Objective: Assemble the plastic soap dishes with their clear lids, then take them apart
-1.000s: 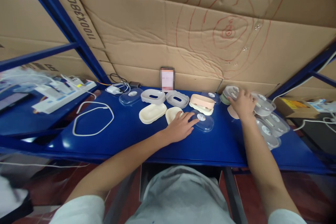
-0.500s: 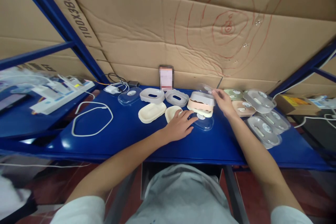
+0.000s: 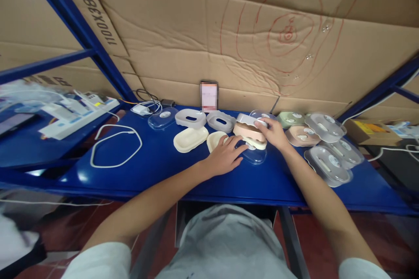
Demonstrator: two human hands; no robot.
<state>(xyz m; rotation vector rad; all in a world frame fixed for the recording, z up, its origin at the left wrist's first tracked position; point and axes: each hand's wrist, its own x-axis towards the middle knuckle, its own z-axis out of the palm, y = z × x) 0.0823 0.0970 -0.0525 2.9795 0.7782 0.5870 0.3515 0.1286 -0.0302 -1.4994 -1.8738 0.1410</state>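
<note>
Just right of the frame's centre, the right hand point(image 3: 273, 133) is curled over a stacked soap box point(image 3: 249, 131): a pinkish tray with a cream piece under it and a pale grey insert on top. The fingers press on the grey top near a round white sticker, and the thumb side wraps the box's right end, so the hand is partly closed on it. The box sits on the blue shelf point(image 3: 157, 170), touching a clear lid point(image 3: 255, 155) that lies flat below it in the picture.

The left hand point(image 3: 225, 157) lies palm down at the centre of the frame, fingers spread and loosely open. Its fingertips rest on the left edge of that clear lid and it covers part of a cream tray point(image 3: 216, 139); it grips nothing.

Left of these lie a second cream tray point(image 3: 190, 139), 2 grey inserts point(image 3: 190, 118) with oval holes and another clear lid point(image 3: 163, 117). A small phone point(image 3: 208, 96), its screen blurred, leans upright against the cardboard wall point(image 3: 209, 35) at the back.

On the right of the frame stand a green box point(image 3: 291, 118), a pink box point(image 3: 301, 135) and several clear-lidded boxes point(image 3: 327, 163), close together. At the left a white cable loop point(image 3: 114, 146) lies on the shelf, with a white power strip point(image 3: 75, 115) beyond it at the upper left
</note>
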